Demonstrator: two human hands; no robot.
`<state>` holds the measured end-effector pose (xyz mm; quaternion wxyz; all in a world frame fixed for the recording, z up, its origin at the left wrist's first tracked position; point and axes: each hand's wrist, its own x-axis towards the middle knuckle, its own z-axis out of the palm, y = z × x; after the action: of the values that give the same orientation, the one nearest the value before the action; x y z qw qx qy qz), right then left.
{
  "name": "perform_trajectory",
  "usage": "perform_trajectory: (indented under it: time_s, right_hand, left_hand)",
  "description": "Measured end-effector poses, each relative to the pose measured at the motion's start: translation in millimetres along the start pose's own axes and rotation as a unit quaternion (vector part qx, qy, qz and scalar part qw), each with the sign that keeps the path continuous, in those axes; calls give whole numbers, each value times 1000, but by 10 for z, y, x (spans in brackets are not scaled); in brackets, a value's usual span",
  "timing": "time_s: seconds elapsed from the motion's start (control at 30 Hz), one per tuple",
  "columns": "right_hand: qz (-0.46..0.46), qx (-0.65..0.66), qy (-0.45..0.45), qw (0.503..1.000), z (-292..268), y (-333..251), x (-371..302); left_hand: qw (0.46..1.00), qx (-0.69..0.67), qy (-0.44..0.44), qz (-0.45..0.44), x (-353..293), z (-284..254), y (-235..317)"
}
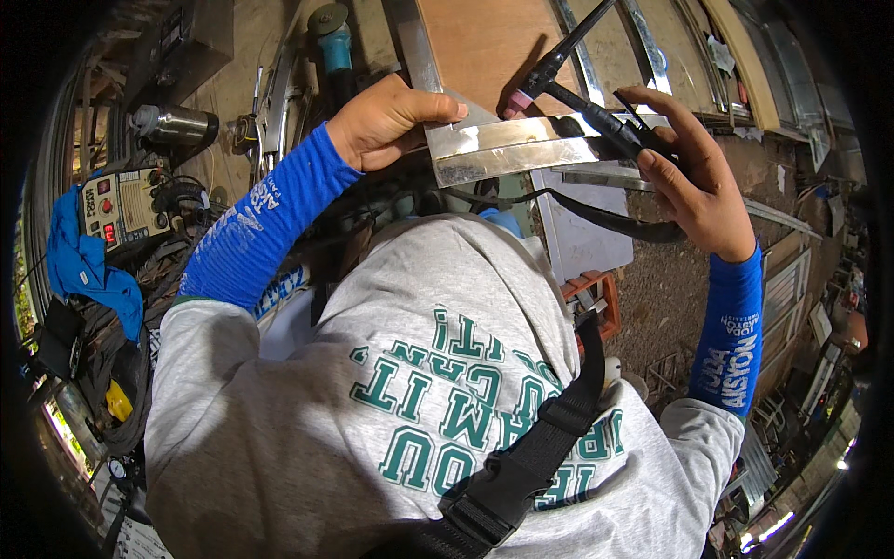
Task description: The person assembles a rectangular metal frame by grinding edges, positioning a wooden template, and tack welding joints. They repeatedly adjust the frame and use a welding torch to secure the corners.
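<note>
My left hand grips the left corner of a shiny metal frame, its thumb lying along the top near the joint. A TIG welding torch is in my right hand, held between thumb and fingers at the frame's right side. The torch's pink cup points down just above the frame's near bar, close to the corner; whether its tip touches the metal I cannot tell. A black torch cable hangs in a curve below my right hand.
A plywood board lies beyond the near bar. A teal angle grinder and a steel tumbler are at left on the bench. A welding machine stands beside a blue cloth. An orange-framed object is below right.
</note>
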<state>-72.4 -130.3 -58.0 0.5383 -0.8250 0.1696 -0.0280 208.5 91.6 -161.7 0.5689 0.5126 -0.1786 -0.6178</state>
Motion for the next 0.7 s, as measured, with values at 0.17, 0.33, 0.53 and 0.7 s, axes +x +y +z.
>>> perform_trajectory:
  time_s: [0.17, 0.33, 0.53, 0.7]
  right_hand:
    - [-60, -72, -2, 996, -52, 103, 68]
    - [-17, -2, 6, 1000, 0, 1, 43]
    - [67, 64, 28, 995, -65, -126, -7]
    - [52, 74, 192, 977, -44, -89, -48]
  left_hand:
    - [993, -23, -89, 78, 116, -277, -191]
    - [999, -38, -31, 23, 19, 14, 65]
    - [1000, -11, -14, 26, 10, 46, 71]
    - [998, -52, -35, 19, 10, 87, 88]
